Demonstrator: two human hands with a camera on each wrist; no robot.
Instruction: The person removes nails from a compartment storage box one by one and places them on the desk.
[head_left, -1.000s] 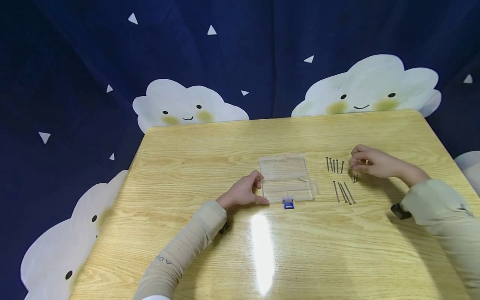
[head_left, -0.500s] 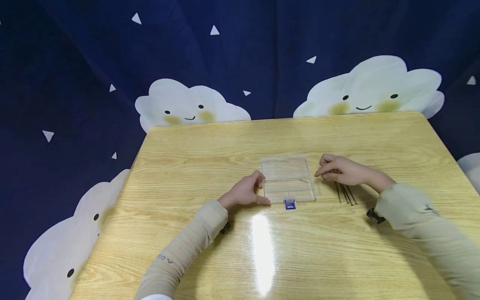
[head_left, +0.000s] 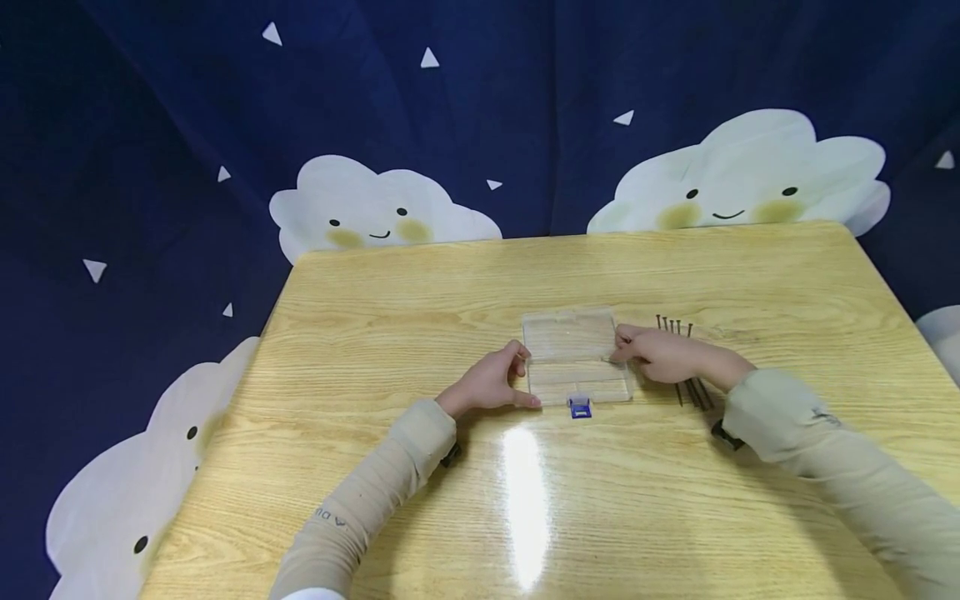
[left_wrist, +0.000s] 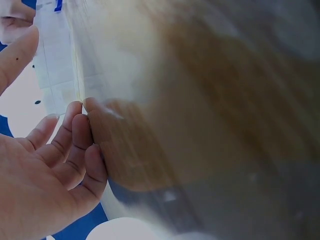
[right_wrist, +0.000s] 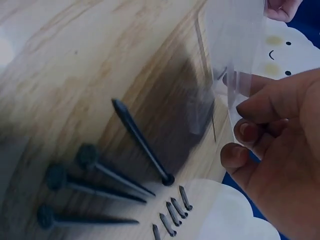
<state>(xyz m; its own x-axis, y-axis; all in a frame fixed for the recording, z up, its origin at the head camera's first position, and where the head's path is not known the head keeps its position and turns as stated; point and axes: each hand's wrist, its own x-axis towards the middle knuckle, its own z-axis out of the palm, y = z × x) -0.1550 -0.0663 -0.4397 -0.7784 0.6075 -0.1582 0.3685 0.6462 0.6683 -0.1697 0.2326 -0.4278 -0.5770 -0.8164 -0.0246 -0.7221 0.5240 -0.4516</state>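
Observation:
On the table lies a clear plastic box [head_left: 579,390] with its hinged lid [head_left: 568,333] folded back and a blue latch [head_left: 581,409] at the front. My left hand [head_left: 491,382] grips the box's left end, thumb at the front corner, fingers at the side. At the other end, my right hand [head_left: 663,353] has its fingertips inside, over the right compartment near the hinge. One small nail [right_wrist: 221,74] shows through the clear wall beside those fingertips. Whether they pinch a nail I cannot tell.
Right of the box, a row of shorter nails [head_left: 672,325] and several long nails [right_wrist: 137,137] lie on the wooden table [head_left: 637,500], partly under my right hand and wrist. Behind the table hangs a dark blue curtain [head_left: 450,100] with clouds.
My right hand has moved left from beside the nails, across them, to the box's right compartment. My left hand stays on the box, which has not visibly moved.

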